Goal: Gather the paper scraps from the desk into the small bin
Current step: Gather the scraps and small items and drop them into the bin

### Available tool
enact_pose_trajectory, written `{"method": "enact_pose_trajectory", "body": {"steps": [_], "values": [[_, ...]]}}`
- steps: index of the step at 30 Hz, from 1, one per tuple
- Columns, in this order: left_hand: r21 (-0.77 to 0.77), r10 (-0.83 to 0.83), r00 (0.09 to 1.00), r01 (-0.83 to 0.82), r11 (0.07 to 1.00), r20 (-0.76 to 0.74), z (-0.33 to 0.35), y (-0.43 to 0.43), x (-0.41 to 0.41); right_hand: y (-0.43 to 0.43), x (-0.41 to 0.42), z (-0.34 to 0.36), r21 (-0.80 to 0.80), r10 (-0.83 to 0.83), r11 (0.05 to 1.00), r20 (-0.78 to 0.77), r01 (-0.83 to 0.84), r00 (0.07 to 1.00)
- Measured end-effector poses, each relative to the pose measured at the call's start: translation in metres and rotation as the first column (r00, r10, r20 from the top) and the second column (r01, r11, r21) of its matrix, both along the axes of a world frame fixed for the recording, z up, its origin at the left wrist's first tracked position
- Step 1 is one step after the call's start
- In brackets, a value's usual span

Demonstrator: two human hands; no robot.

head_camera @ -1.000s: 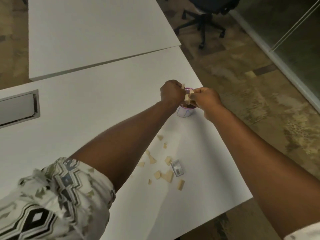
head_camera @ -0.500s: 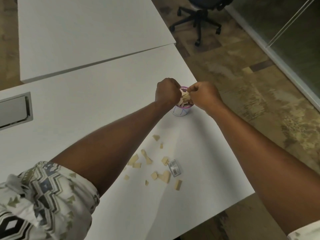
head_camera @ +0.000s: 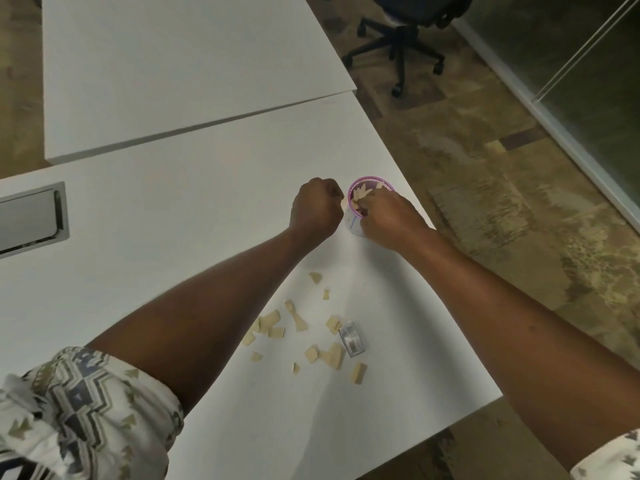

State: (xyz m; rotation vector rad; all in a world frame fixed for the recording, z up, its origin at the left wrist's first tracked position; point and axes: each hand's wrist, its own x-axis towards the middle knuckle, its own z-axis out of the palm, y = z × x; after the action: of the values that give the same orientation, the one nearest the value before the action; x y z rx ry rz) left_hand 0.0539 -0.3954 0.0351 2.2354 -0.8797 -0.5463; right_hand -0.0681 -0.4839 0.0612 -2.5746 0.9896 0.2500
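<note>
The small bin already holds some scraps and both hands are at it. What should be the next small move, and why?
Probably bring the right hand back to the loose paper scraps nearer the body and pinch up another few. Its fingers are at the rim of the small bin, where scraps already lie, while many pieces are on the desk beside a small silver object.

A white bench (head_camera: pixel 173 209) fills the middle of the view, with a grey metal cable hatch (head_camera: pixel 29 220) set into its left side. Beyond the bench, touching its far edge, lies a second white tabletop (head_camera: pixel 180 64). Right of the bench is mottled brown carpet (head_camera: pixel 485 188); a black swivel chair (head_camera: pixel 401 39) stands there, near a glass partition (head_camera: pixel 588 74). Lighting is dim.
</note>
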Motion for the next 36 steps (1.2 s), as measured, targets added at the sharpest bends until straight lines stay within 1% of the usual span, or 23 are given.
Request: {"method": "enact_pose_trajectory", "body": {"steps": [6, 10, 13, 15, 16, 18, 21, 22, 24, 28, 30, 32, 36], "values": [[0.043, 0.008, 1.000, -0.008, 0.999, 0.011, -0.018, 0.013, 0.004, 0.004, 0.007, -0.003, 0.034, -0.046, 0.998, -0.065, 0.048, 0.997], [0.076, -0.022, 0.998, 0.018, 0.997, 0.056, -0.026, 0.016, 0.007, 0.002, 0.010, 0.001, -0.013, -0.005, 1.000, -0.074, 0.004, 0.997], [0.096, -0.046, 0.995, 0.038, 0.995, 0.091, -0.032, 0.014, 0.008, 0.000, 0.008, 0.008, -0.108, 0.059, 0.993, 0.010, -0.057, 0.998], [0.107, -0.065, 0.992, 0.053, 0.993, 0.111, -0.037, 0.010, 0.009, 0.000, 0.007, 0.012, -0.144, 0.069, 0.988, 0.062, -0.060, 0.996], [0.112, -0.077, 0.989, 0.064, 0.992, 0.123, -0.041, 0.007, 0.009, 0.000, 0.006, 0.013, -0.151, 0.064, 0.987, 0.098, -0.049, 0.993], [0.117, -0.116, 0.981, 0.098, 0.988, 0.158, -0.048, 0.002, 0.011, 0.005, 0.001, 0.014, -0.159, 0.035, 0.987, 0.221, 0.001, 0.975], [0.168, -0.218, 0.945, 0.180, 0.969, 0.242, -0.060, -0.009, 0.014, 0.026, -0.014, 0.012, -0.197, -0.009, 0.976, 0.396, 0.094, 0.918], [0.199, -0.254, 0.929, 0.204, 0.958, 0.269, -0.064, -0.012, 0.015, 0.036, -0.020, 0.009, -0.191, -0.017, 0.975, 0.433, 0.110, 0.901], [0.244, -0.308, 0.896, 0.236, 0.941, 0.321, -0.072, -0.017, 0.019, 0.059, -0.033, -0.002, -0.114, -0.047, 0.987, 0.470, 0.114, 0.882], [0.252, -0.367, 0.846, 0.286, 0.925, 0.387, -0.085, -0.023, 0.028, 0.106, -0.056, -0.036, 0.018, -0.071, 0.997, 0.360, 0.069, 0.930], [0.245, -0.401, 0.822, 0.325, 0.913, 0.405, -0.088, -0.026, 0.032, 0.122, -0.062, -0.053, 0.039, -0.054, 0.998, 0.300, 0.044, 0.952], [0.229, -0.409, 0.818, 0.343, 0.911, 0.404, -0.089, -0.029, 0.037, 0.130, -0.062, -0.065, 0.052, -0.042, 0.998, 0.219, 0.031, 0.975], [0.197, -0.414, 0.800, 0.364, 0.910, 0.434, -0.091, -0.032, 0.042, 0.129, -0.058, -0.082, 0.072, -0.066, 0.996, 0.127, 0.057, 0.990]]}}
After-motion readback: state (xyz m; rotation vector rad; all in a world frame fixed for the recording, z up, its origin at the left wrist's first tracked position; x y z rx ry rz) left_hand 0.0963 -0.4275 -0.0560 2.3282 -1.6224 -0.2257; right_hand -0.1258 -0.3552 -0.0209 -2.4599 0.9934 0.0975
